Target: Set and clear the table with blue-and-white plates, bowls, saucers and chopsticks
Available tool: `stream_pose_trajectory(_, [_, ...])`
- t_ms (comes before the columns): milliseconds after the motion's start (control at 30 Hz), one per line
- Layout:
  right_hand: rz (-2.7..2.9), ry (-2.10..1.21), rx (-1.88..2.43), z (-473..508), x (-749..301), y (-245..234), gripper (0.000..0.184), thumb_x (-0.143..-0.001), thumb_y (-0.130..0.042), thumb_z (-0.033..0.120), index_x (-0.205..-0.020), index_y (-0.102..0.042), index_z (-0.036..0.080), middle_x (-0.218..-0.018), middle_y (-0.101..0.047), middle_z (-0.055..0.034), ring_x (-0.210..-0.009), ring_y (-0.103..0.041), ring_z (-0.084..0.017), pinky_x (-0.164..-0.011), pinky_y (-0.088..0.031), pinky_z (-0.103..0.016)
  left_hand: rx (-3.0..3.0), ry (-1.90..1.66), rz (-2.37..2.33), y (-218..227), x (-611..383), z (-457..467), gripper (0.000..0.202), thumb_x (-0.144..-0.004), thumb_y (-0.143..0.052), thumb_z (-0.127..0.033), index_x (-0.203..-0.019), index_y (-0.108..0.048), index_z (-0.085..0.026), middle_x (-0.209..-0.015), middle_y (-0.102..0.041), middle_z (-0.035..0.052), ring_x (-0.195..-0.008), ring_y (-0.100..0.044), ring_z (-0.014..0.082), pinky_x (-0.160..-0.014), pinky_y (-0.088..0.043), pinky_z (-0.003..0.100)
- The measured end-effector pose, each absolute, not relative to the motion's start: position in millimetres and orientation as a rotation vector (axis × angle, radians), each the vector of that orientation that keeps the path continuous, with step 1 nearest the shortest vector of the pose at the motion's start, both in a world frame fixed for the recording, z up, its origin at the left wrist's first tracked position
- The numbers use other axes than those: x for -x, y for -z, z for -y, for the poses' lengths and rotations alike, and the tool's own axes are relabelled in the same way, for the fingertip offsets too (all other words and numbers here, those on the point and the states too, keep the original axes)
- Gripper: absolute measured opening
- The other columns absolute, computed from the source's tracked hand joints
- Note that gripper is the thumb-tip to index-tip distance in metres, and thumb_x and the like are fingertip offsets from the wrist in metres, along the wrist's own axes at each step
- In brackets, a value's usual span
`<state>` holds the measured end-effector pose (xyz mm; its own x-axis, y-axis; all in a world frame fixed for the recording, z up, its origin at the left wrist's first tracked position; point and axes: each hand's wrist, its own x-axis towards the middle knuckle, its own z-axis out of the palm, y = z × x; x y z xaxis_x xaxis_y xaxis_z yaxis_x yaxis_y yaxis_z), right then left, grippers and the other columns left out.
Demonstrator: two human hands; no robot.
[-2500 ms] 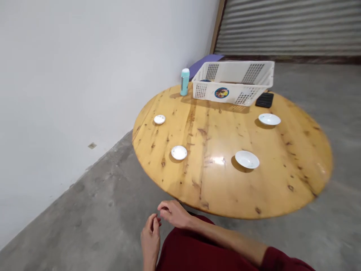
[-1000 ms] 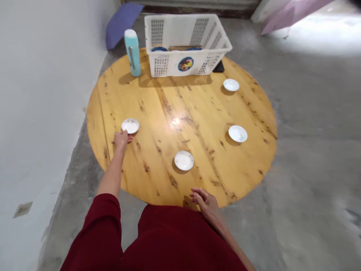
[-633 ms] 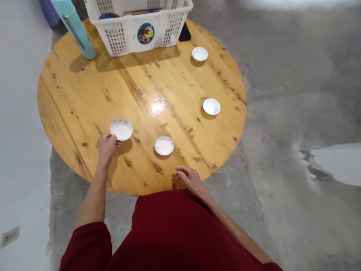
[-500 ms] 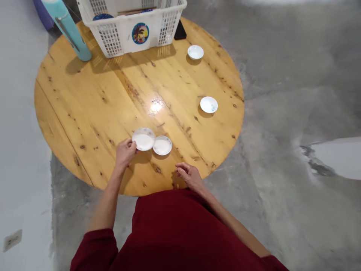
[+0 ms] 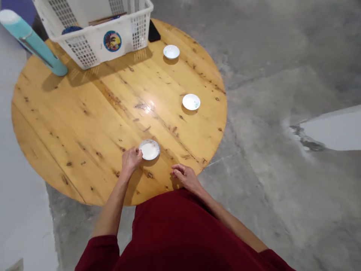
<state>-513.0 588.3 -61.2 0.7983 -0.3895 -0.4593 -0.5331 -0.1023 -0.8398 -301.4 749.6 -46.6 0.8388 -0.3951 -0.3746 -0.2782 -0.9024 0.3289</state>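
My left hand pinches the near left rim of a small white dish with a faint pattern at its edge. That dish lies over a second one, whose rim barely shows beneath it. Close to the table's front edge, my right hand rests with loosely bent fingers and nothing in it. Two small white bowls stand apart on the right side: one bowl in the middle and another bowl farther back.
The round wooden table carries a white plastic basket with chopsticks and a blue-patterned item in it. Left of the basket stands a turquoise bottle. A black phone lies beside the basket's right end.
My left hand has brought its dish rightward over the other small dish; they were side by side before. The view has shifted, so the table appears farther left. My right hand stays put.
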Motion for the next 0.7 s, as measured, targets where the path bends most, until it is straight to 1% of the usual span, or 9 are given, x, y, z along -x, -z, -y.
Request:
stream_pose_trajectory(100, [-0.719, -0.16, 1.77, -586, 508, 62, 0.027, -0.086, -0.048, 0.027, -0.1, -0.069, 0.017, -0.083, -0.074, -0.0042, -0.07, -0.068, -0.016, -0.069, -0.052, -0.026, -2.78, 0.648, 0.535, 46, 296, -749, 0.028, -0.091, -0.048, -0.035, -0.079, -0.068, -0.019, -0.088, -0.076, 0.0105, -0.085, -0.067, 0.0248, -0.067, -0.036, 0.028])
stream_pose_trajectory(200, [-0.708, -0.18, 1.813, -585, 503, 61, 0.026, -0.084, -0.05, 0.022, -0.1, -0.07, 0.016, -0.082, -0.075, -0.0035, -0.071, -0.067, -0.016, -0.068, -0.049, -0.025, -2.798, 0.65, 0.566, 46, 289, -748, 0.029, -0.091, -0.049, -0.038, -0.075, -0.066, -0.02, -0.086, -0.076, 0.0103, -0.086, -0.068, 0.0258, -0.067, -0.037, 0.028])
stream_pose_trajectory(300, [-0.691, -0.188, 1.815, -584, 501, 61, 0.025, -0.085, -0.051, 0.02, -0.101, -0.07, 0.016, -0.078, -0.074, -0.0025, -0.069, -0.066, -0.015, -0.065, -0.047, -0.024, -2.826, 0.668, 0.568, 47, 285, -746, 0.029, -0.09, -0.049, -0.04, -0.074, -0.064, -0.021, -0.084, -0.075, 0.0097, -0.086, -0.069, 0.0266, -0.065, -0.037, 0.029])
stream_pose_trajectory(400, [-0.697, -0.19, 1.789, -582, 495, 64, 0.025, -0.085, -0.05, 0.018, -0.101, -0.069, 0.016, -0.078, -0.073, -0.002, -0.067, -0.067, -0.015, -0.064, -0.047, -0.023, -2.822, 0.696, 0.536, 50, 285, -743, 0.032, -0.091, -0.048, -0.046, -0.083, -0.065, -0.021, -0.085, -0.076, 0.0099, -0.086, -0.07, 0.0277, -0.065, -0.039, 0.029])
stream_pose_trajectory(500, [-0.704, -0.162, 1.764, -582, 477, 68, 0.025, -0.087, -0.049, 0.016, -0.105, -0.067, 0.015, -0.081, -0.073, -0.003, -0.069, -0.068, -0.015, -0.066, -0.048, -0.024, -2.815, 0.719, 0.546, 56, 286, -738, 0.032, -0.093, -0.044, -0.043, -0.092, -0.066, -0.019, -0.093, -0.077, 0.0133, -0.091, -0.071, 0.0288, -0.068, -0.042, 0.03])
stream_pose_trajectory(567, [-0.698, -0.142, 1.737, -584, 456, 69, 0.026, -0.091, -0.05, 0.021, -0.111, -0.064, 0.014, -0.081, -0.072, -0.0035, -0.069, -0.068, -0.015, -0.066, -0.048, -0.024, -2.806, 0.718, 0.55, 58, 287, -735, 0.031, -0.093, -0.042, -0.036, -0.095, -0.067, -0.018, -0.1, -0.076, 0.0156, -0.094, -0.071, 0.0295, -0.069, -0.043, 0.031])
stream_pose_trajectory(633, [-0.682, -0.152, 1.691, -588, 433, 69, 0.028, -0.096, -0.049, 0.03, -0.115, -0.062, 0.014, -0.082, -0.072, -0.0038, -0.067, -0.067, -0.015, -0.063, -0.047, -0.024, -2.77, 0.721, 0.529, 58, 290, -734, 0.03, -0.092, -0.041, -0.032, -0.095, -0.067, -0.018, -0.102, -0.076, 0.0162, -0.096, -0.07, 0.0294, -0.07, -0.044, 0.031])
stream_pose_trajectory(700, [-0.687, -0.169, 1.721, -593, 415, 67, 0.028, -0.098, -0.048, 0.034, -0.111, -0.062, 0.014, -0.085, -0.071, -0.0048, -0.067, -0.065, -0.015, -0.062, -0.045, -0.024, -2.732, 0.721, 0.514, 56, 296, -735, 0.028, -0.091, -0.041, -0.029, -0.094, -0.066, -0.018, -0.1, -0.075, 0.0157, -0.094, -0.07, 0.0282, -0.07, -0.045, 0.03])
